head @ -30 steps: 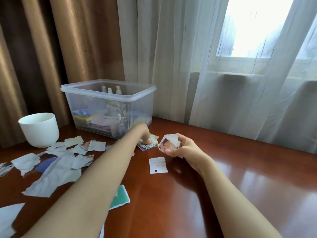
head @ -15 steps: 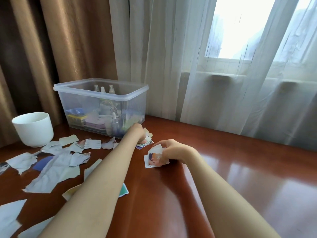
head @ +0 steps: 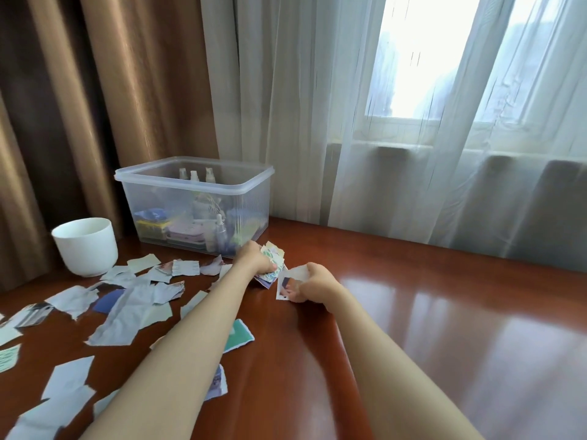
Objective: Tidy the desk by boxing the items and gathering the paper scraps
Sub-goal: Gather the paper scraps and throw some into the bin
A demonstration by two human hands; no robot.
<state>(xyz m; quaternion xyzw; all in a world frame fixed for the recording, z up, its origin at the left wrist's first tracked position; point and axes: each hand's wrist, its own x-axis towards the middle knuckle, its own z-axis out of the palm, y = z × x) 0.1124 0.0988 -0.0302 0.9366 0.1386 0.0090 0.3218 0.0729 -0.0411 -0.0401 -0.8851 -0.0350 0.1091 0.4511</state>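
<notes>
Items are boxed in the clear box (head: pixel 193 174), centre left. A small stack (head: pixel 273 261) is clasped by the left grip (head: pixel 255 260), one scrap (head: pixel 286 282) pinched by the right grip (head: pixel 314 285); many loose scraps (head: pixel 120 315) are left ungathered, lower left.

Box (head: pixel 254 201) is sitting at the worktop's (head: pixel 444 328) back, bowl (head: pixel 85 249) is standing left of it, scraps (head: pixel 124 315) are lying before both; bottles (head: pixel 194 176), probably, are standing inside.

I seem to be in a room at home: my glossy red-brown wooden desk (head: pixel 444 312) stands against heavy brown drapes (head: pixel 95 106) at ten o'clock and sheer white curtains (head: pixel 301 122) over a bright window (head: pixel 413 74) at one o'clock, with a clear box (head: pixel 152 201) of small bottles (head: pixel 193 176) at eleven.
</notes>
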